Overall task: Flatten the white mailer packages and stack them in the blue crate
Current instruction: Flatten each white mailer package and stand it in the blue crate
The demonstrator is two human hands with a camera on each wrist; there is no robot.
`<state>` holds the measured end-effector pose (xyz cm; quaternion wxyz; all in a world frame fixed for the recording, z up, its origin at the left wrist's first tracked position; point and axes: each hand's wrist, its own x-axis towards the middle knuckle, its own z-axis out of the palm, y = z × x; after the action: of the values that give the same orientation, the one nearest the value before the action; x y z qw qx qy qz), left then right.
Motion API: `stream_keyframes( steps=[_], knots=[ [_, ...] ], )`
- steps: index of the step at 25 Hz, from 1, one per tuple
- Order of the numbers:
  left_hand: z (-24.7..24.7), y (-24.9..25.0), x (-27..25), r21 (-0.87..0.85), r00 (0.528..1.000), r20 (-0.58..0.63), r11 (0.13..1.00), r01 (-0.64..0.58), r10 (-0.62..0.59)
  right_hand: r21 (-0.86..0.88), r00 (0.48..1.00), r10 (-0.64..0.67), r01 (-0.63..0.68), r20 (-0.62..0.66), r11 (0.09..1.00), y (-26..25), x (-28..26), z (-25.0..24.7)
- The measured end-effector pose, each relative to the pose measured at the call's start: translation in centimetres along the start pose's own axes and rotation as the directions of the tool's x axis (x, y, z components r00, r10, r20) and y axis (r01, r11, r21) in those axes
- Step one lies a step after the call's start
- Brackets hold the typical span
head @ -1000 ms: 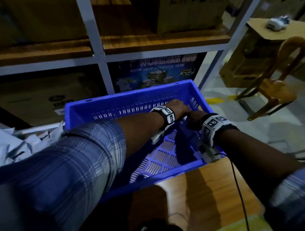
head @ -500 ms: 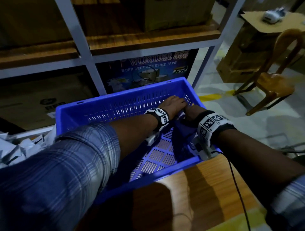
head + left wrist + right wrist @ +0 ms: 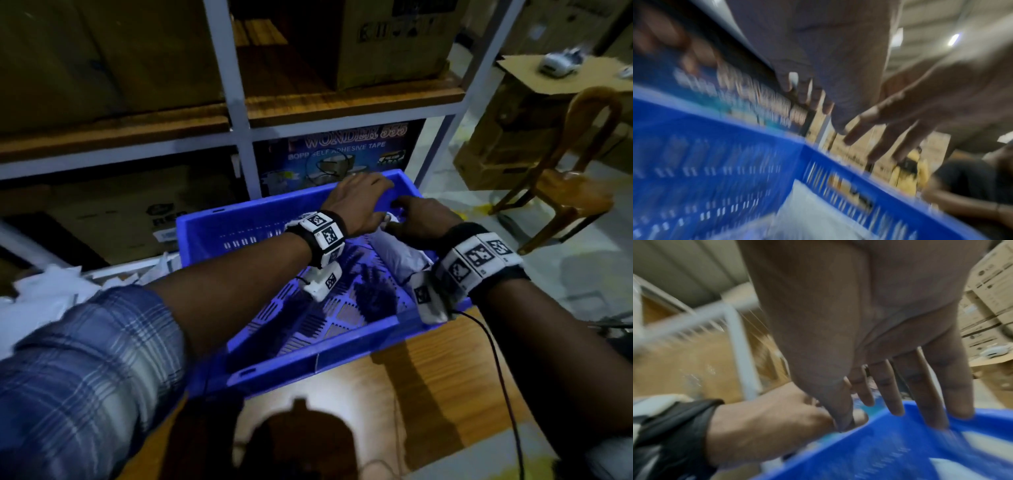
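Box (image 3: 337, 156) behind blue crate (image 3: 308, 368) reads "BOPP SELF ADHESIVE TAPE".

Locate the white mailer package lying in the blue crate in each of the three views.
Head: white mailer package right of centre, against the crate's right wall, under the right hand.
Left wrist: bottom centre, blurred.
Right wrist: lower right, blurred white patches.
Shared landmark: blue crate.

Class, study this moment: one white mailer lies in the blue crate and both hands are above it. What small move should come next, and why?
Probably the left hand should reach to the loose white plastic mailers heaped left of the blue slotted plastic crate. One white mailer already lies along the crate's right wall, and both the left and the right hand hover open-fingered, holding nothing.
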<state>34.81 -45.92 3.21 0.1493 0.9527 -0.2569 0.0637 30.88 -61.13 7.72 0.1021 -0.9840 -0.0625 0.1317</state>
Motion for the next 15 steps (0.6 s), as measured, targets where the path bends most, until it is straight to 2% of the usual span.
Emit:
stream_keyframes(
  steps=[4,7,9,12,15],
  knots=[
    [-6.4,-0.7,-7.6,-0.056,0.995,-0.061,0.996,0.071,-0.075,0.142,0.982,-0.075,0.101,-0.174,0.985,-5.8,-5.1,1.4],
    [-9.3,-2.2,-16.0,-0.117,0.976,-0.180,0.988,0.102,-0.122,0.217,0.923,-0.212,0.290,-0.320,0.932,-12.4,-10.1,4.1],
    [-9.8,-3.7,-22.3,-0.163,0.947,-0.270,0.978,0.131,-0.172,0.271,0.889,-0.270,0.382,-0.371,0.884,-16.7,-13.2,6.6],
    [-8.7,-6.3,-33.1,-0.280,0.903,-0.323,0.940,0.194,-0.283,0.313,0.868,-0.339,0.456,-0.363,0.833,-23.3,-17.2,11.7],
    [-7.1,-8.8,-44.0,-0.388,0.875,-0.234,0.865,0.316,-0.425,0.373,0.894,-0.374,0.444,-0.248,0.814,-29.7,-21.4,17.4]
  ],
)
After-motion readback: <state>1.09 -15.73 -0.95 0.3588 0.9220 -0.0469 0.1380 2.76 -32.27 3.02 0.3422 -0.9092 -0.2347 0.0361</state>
